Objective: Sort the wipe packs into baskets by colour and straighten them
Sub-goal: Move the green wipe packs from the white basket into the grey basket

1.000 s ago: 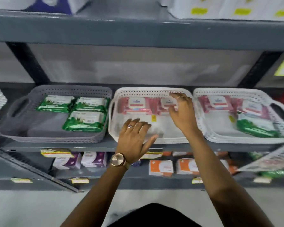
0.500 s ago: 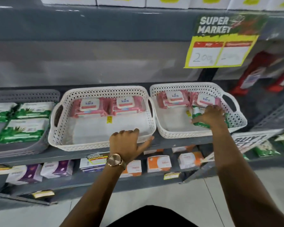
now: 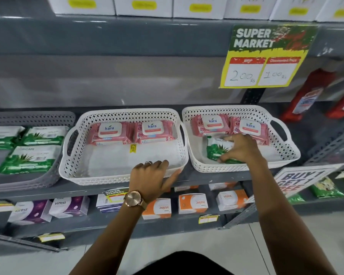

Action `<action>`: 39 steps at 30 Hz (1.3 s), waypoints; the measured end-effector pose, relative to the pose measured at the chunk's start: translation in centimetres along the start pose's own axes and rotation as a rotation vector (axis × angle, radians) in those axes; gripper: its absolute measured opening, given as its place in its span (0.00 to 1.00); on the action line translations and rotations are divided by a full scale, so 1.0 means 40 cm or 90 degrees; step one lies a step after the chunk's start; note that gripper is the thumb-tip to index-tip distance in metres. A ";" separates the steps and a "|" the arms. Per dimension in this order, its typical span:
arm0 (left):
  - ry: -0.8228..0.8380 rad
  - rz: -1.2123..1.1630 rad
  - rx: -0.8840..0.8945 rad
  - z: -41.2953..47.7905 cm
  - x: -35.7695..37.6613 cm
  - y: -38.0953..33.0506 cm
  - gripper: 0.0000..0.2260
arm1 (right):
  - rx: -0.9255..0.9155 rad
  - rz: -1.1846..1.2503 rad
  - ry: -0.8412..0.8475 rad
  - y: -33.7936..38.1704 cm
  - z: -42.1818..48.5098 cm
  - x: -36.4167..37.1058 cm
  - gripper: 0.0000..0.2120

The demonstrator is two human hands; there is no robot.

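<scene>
- Green among pink: in the head view, one green wipe pack point(image 3: 218, 150) lies at the front of the right white basket point(image 3: 286, 153), just in front of two pink packs point(image 3: 213, 125) along its back wall.
- The right hand point(image 3: 241, 148) is down on that green pack, fingers curled over its front edge. It looks like a grasp, though the pack has not visibly lifted.
- The left hand point(image 3: 152, 178) rests loosely spread on the front rim of the middle white basket point(image 3: 72, 167), gripping nothing.
- Two more pink packs point(image 3: 109, 132) sit tidy at that basket's back edge.
- The grey basket point(image 3: 48, 175) at the shelf's left end holds the other green packs point(image 3: 28, 158).
- The pack looks soft, light and a bit slick in its film, so pinching it across the short edges should hold best.
</scene>
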State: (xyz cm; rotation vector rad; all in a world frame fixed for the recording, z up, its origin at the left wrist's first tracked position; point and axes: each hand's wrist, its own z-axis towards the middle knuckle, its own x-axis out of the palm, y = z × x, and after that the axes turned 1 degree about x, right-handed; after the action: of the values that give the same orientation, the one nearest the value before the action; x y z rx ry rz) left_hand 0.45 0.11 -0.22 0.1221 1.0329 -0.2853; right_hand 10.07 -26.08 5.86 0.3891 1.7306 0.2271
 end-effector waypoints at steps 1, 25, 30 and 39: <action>0.004 -0.004 0.018 -0.003 0.000 0.005 0.23 | 0.008 0.040 -0.021 0.002 -0.001 0.010 0.42; -0.092 0.139 -0.338 -0.527 -0.324 0.903 0.21 | -0.489 0.097 -0.068 1.119 -0.249 0.389 0.44; -0.084 0.113 -0.312 -0.582 -0.312 0.980 0.27 | -0.529 -0.038 -0.005 1.355 -0.250 0.541 0.44; -0.099 0.062 -0.329 -0.588 -0.302 0.982 0.26 | -0.555 -0.117 0.055 1.461 -0.259 0.672 0.42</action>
State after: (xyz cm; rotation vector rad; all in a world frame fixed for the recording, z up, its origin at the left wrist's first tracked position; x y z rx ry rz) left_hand -13.43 45.28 -3.14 -0.3123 0.9134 0.0652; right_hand 3.41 38.70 4.55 -0.4206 1.5675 0.8266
